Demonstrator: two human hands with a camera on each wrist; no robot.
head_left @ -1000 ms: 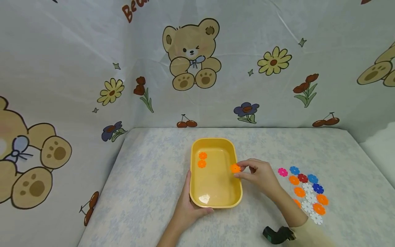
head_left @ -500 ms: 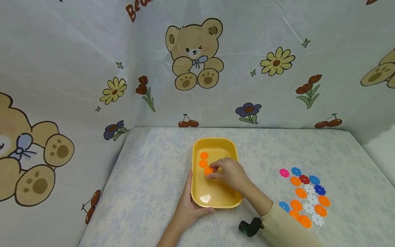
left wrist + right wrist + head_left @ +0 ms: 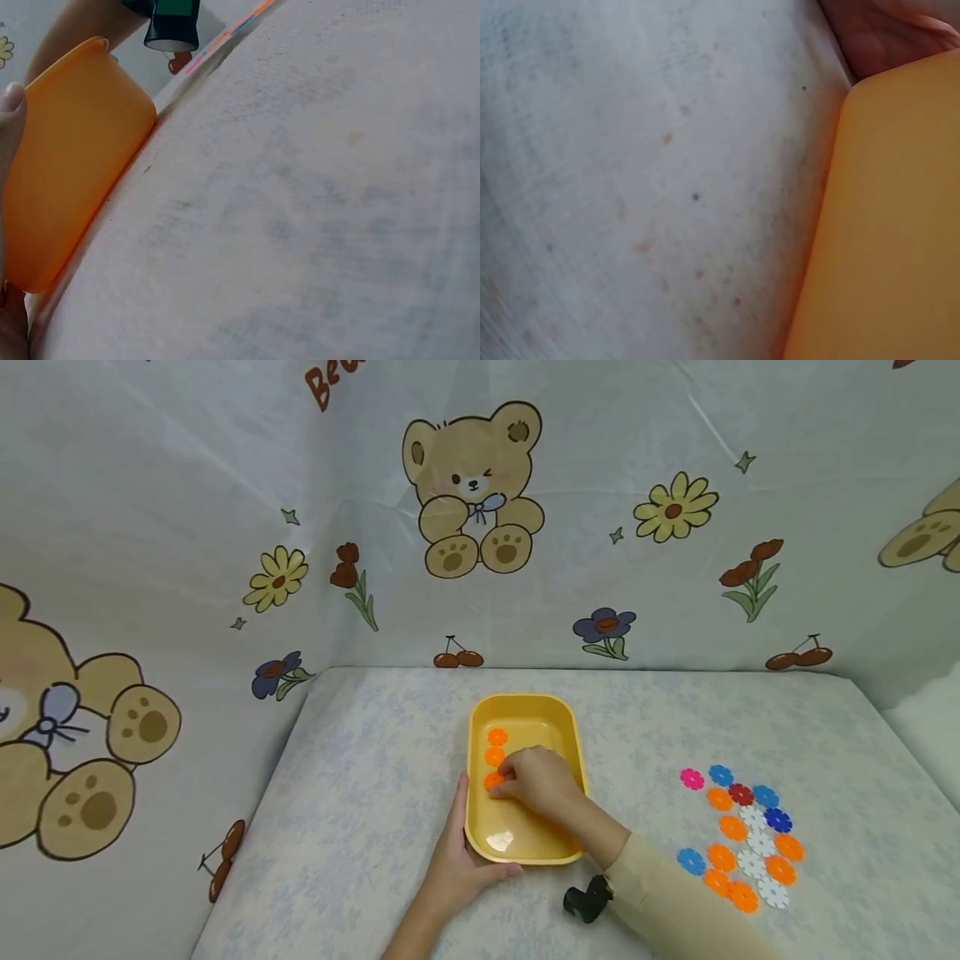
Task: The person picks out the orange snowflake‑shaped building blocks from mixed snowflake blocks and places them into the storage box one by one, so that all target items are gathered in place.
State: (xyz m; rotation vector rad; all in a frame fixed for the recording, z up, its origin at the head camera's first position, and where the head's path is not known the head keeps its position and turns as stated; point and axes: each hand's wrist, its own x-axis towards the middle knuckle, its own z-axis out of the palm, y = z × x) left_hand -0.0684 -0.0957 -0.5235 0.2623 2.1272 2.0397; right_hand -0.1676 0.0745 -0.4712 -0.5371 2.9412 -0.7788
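Disc (image 3: 492,781) — orange, flower-shaped, plastic-looking — pinched in right hand (image 3: 538,780); probably light, stiff, best taken by rim. Left hand (image 3: 456,865) grips yellow rounded-rectangular plastic tray (image 3: 513,827).

The right hand (image 3: 536,781) has carried an orange disc (image 3: 492,782) from the tray's right rim (image 3: 579,752) into line with two others (image 3: 495,757).

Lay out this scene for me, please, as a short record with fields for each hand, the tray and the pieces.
Left hand: holds the yellow tray at its near left corner
Right hand: pinches the nearest orange piece inside the tray
Tray contents: three orange flower pieces in a column by the left wall
Loose pieces: right of the tray, on the table; pink, red, orange, white, blue
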